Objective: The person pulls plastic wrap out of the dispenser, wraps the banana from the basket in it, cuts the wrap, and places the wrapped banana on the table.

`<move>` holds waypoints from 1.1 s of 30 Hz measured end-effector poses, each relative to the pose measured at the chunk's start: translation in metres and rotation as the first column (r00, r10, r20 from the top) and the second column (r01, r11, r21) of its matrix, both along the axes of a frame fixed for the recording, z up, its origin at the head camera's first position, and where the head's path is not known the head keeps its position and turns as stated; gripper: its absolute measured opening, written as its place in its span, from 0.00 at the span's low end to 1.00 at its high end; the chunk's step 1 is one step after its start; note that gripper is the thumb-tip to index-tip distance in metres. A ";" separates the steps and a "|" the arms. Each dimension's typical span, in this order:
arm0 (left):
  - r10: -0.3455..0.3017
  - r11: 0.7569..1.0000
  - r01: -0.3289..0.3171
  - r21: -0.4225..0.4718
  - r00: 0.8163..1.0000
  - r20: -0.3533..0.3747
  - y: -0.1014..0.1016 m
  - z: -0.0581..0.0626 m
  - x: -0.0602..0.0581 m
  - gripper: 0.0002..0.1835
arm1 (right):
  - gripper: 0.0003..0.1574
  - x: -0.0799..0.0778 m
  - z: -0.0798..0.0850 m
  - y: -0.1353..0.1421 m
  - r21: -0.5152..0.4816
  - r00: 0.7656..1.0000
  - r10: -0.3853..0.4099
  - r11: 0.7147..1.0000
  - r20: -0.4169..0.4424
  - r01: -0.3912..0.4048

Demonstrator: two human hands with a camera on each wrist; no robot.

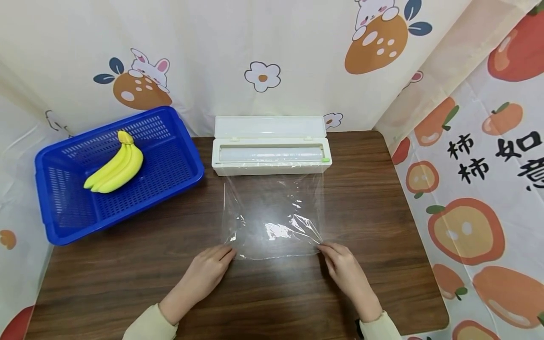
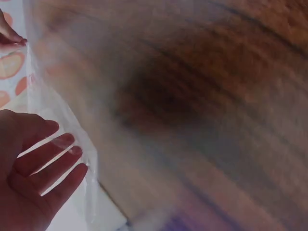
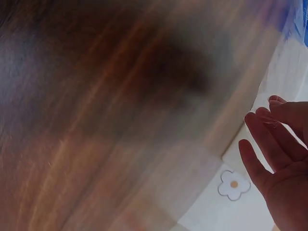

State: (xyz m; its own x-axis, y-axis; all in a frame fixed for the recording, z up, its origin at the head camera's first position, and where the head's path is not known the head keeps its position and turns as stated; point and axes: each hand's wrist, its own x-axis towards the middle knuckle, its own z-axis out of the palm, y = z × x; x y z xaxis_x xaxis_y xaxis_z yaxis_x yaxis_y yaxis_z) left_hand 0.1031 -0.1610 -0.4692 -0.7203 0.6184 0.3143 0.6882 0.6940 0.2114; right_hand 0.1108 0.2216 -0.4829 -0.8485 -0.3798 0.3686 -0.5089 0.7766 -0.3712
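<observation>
A clear sheet of cling film (image 1: 272, 222) stretches toward me from the roll (image 1: 272, 154) inside a white dispenser (image 1: 272, 169), whose lid (image 1: 269, 126) stands raised at the back. My left hand (image 1: 208, 269) pinches the sheet's near left corner between thumb and fingertips. At the near right corner, my right hand (image 1: 345, 269) pinches the film, and creases run inward from there. In the left wrist view, the other fingers of the left hand (image 2: 38, 168) are spread behind the film edge. The right wrist view shows the right thumb and fingertips (image 3: 276, 108) together at the film.
A blue plastic basket (image 1: 170, 186) stands on the left of the brown wooden table (image 1: 170, 226), with a bunch of yellow bananas (image 1: 116, 167) inside. A green piece (image 1: 325, 160) sits at the dispenser's right end. Printed curtains (image 1: 212, 56) hang behind and on both sides.
</observation>
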 end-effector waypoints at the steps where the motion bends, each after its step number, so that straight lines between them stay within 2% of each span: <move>1: 0.003 1.000 -0.003 -0.006 1.000 0.005 0.000 -0.002 0.000 0.19 | 0.22 -0.001 -0.003 0.000 0.007 1.000 0.001 1.000 0.003 -0.001; 11: 0.041 0.999 -0.041 -0.019 0.999 -0.023 0.002 -0.015 -0.003 0.16 | 0.22 -0.005 -0.015 -0.002 0.020 1.000 -0.002 1.000 -0.007 0.002; 16: 0.041 0.999 -0.042 -0.004 0.995 -0.087 0.004 -0.020 -0.004 0.12 | 0.25 -0.005 -0.016 -0.002 0.038 1.000 -0.003 0.999 -0.018 0.004; 21: 0.035 0.999 -0.031 0.031 0.987 -0.158 0.006 -0.023 -0.005 0.32 | 0.24 -0.004 -0.016 0.000 0.072 1.000 0.009 0.997 -0.030 -0.007; 24: 0.032 0.999 -0.027 0.033 0.985 -0.170 0.007 -0.024 -0.005 0.37 | 0.24 -0.003 -0.015 0.001 0.089 1.000 0.014 0.996 -0.025 -0.012; 27: 0.023 1.000 -0.021 0.017 0.987 -0.158 0.007 -0.025 -0.003 0.35 | 0.24 -0.002 -0.015 0.002 0.104 1.000 0.015 0.995 -0.017 -0.013; 31: 0.003 1.000 -0.006 -0.023 0.991 -0.130 0.005 -0.026 0.000 0.21 | 0.22 0.000 -0.014 0.003 0.115 1.000 0.015 0.993 -0.003 -0.015; 33: -0.005 0.999 0.000 -0.042 0.992 -0.123 0.004 -0.026 0.000 0.19 | 0.22 0.000 -0.014 0.004 0.120 1.000 0.014 0.993 0.003 -0.014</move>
State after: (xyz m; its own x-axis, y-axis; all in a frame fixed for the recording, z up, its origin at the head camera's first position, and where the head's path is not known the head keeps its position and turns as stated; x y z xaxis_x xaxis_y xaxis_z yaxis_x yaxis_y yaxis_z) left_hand 0.1035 -0.1569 -0.4953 -0.6764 0.6346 0.3738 0.7087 0.6990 0.0959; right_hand 0.1108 0.2251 -0.4965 -0.8435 -0.4334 0.3173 -0.5195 0.8084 -0.2767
